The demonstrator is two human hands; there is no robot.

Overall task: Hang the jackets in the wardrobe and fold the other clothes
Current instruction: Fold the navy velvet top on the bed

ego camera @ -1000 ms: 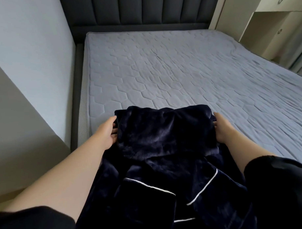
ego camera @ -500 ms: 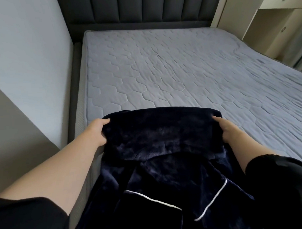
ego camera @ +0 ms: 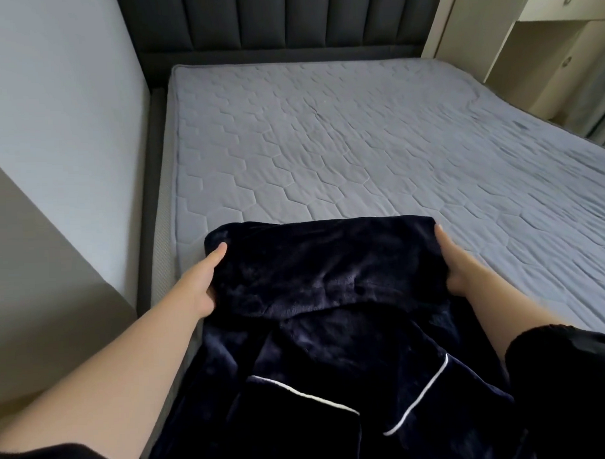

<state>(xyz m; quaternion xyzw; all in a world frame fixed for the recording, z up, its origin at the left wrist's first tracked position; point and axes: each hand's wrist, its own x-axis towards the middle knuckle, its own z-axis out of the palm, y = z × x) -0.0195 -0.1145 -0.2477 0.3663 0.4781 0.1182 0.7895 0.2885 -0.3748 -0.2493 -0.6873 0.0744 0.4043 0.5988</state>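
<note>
A dark navy plush garment with white piping (ego camera: 324, 297) lies at the near corner of the grey quilted mattress (ego camera: 359, 141), its top part folded forward over the rest. My left hand (ego camera: 202, 284) grips the fold's left edge, thumb on top of the fabric. My right hand (ego camera: 458, 268) holds the fold's right edge, fingers tucked under the cloth. The lower part of the garment runs down toward me and out of view.
A dark padded headboard (ego camera: 287, 20) stands at the far end of the bed. A pale wall (ego camera: 60, 117) runs close along the left side. Cream cabinets with round knobs (ego camera: 558, 41) stand at the back right.
Both hands have moved apart, stretching the fold wider, and pushed it slightly farther onto the mattress. The left thumb now lies on top of the fabric.
</note>
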